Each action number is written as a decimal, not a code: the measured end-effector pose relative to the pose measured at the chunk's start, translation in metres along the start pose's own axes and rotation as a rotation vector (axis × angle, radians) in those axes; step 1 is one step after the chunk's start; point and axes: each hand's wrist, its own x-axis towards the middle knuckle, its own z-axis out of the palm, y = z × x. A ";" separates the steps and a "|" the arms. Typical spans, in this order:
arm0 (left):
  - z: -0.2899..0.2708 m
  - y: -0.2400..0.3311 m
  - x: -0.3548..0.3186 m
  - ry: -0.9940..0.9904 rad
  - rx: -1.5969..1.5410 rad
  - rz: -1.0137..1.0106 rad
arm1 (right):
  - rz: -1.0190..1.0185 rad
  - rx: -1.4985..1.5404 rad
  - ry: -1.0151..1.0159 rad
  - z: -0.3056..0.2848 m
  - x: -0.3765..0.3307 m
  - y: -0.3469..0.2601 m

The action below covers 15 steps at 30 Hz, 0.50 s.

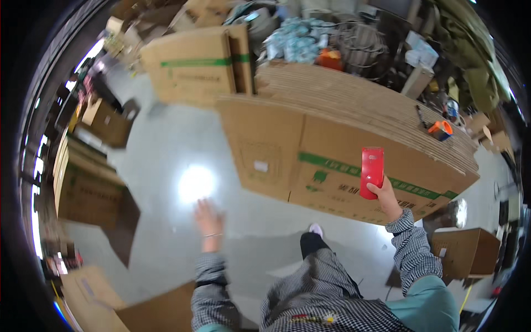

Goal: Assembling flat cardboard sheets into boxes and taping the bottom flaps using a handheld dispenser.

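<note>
My right hand (385, 197) is closed around the lower end of a shiny red rectangular object (372, 169), whose exact kind I cannot make out. It is held up in front of a long stack of flattened cardboard boxes (332, 133) standing on edge, with green bands and dark print. My left hand (209, 224) hangs over the grey floor to the left of that stack, blurred by motion. Its fingers look stretched out, and nothing shows in them.
An orange tape dispenser (441, 130) lies on the stack's top right end. More flat cartons (193, 66) stand at the back left. Open boxes (91, 193) are on the left, and another box (464, 252) sits at the right. Clutter with coiled cable (362, 47) fills the back.
</note>
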 end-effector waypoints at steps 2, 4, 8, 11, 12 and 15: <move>-0.008 0.188 0.063 0.130 -0.208 0.343 | -0.134 -0.157 0.037 -0.021 0.036 -0.018; -0.052 0.374 0.081 0.115 -0.455 0.653 | -0.188 -0.486 0.122 -0.067 0.064 -0.040; -0.044 0.515 0.102 0.152 -0.384 0.785 | -0.264 -0.798 0.316 -0.089 0.124 -0.043; -0.032 0.531 0.074 0.379 -0.184 0.726 | -0.326 -0.938 0.276 -0.115 0.145 -0.049; -0.043 0.524 0.064 0.374 -0.175 0.730 | -0.363 -1.114 0.272 -0.123 0.147 -0.052; -0.065 0.472 0.032 0.168 -0.396 0.939 | -0.329 -1.274 0.035 -0.117 0.151 -0.035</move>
